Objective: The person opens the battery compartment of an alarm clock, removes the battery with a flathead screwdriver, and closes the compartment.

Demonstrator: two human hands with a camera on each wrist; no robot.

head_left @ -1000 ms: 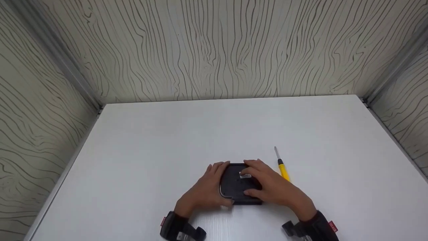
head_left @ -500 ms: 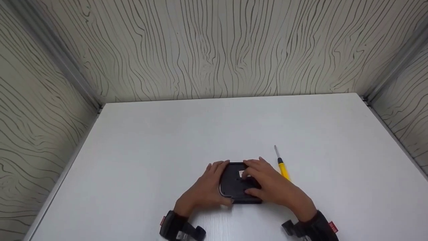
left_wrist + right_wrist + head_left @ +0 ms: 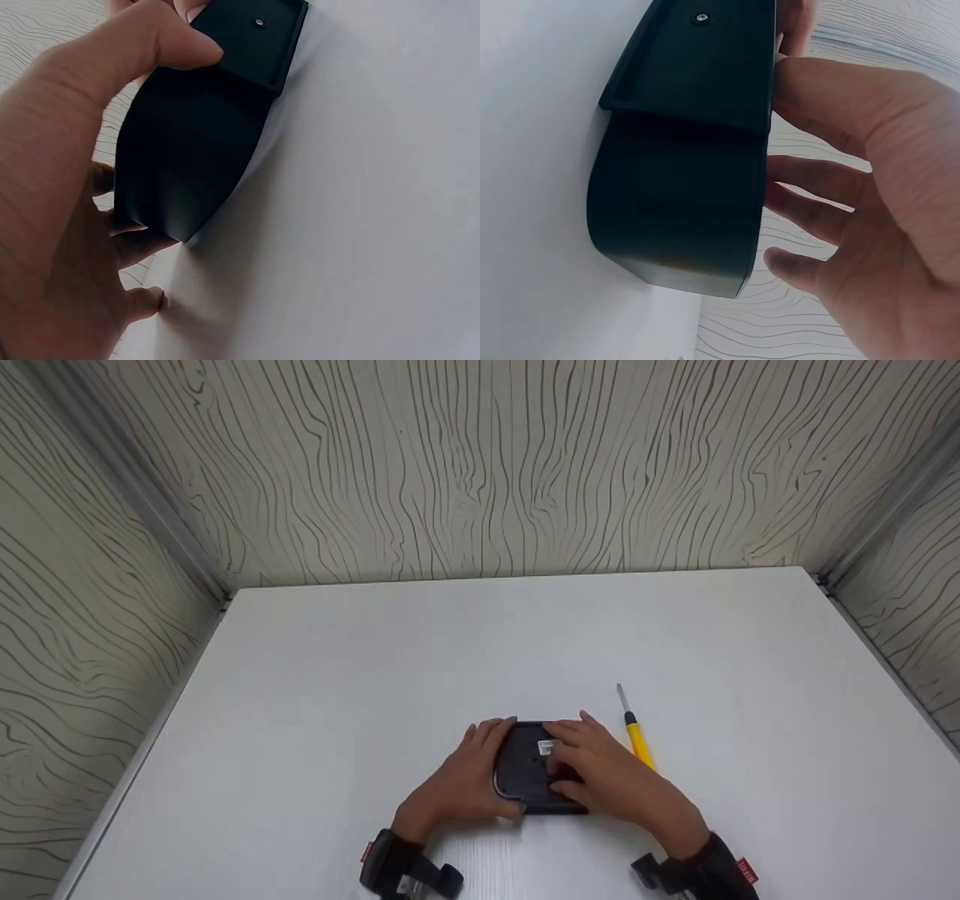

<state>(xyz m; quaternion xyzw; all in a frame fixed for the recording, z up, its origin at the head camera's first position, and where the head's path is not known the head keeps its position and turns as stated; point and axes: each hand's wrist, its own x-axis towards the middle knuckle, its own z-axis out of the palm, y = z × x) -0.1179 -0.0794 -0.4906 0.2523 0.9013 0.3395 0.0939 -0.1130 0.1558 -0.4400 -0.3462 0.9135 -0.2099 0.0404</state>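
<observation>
White and smooth, the surface (image 3: pixel 420 652) spreads before us, and nearest to us are the black wrist straps (image 3: pixel 392 864). Just beyond them, the left hand (image 3: pixel 465 784) grips the black case (image 3: pixel 520 771), its thumb at the near edge and its fingers along the far left side. Our right hand (image 3: pixel 607 769) bends over the other end, index finger and thumb drawn narrow on the upper face; we cannot tell whether they pinch a part or merely press. From the right wrist we see a screw (image 3: pixel 701 18) in the recessed end. The case appears to rest on the surface, between both hands; if our left grip loosened while the right pushed sideways, it could skid or twist. Should a fingertip slip off the smooth plastic, we might scrape the white label (image 3: pixel 546 747) just beside it. Farther right, the yellow screwdriver (image 3: pixel 631 720) lies just past the right hand, where a careless sweep of our wrist could set it rolling. Well behind everything stands the wood-patterned wall (image 3: pixel 480 472).
</observation>
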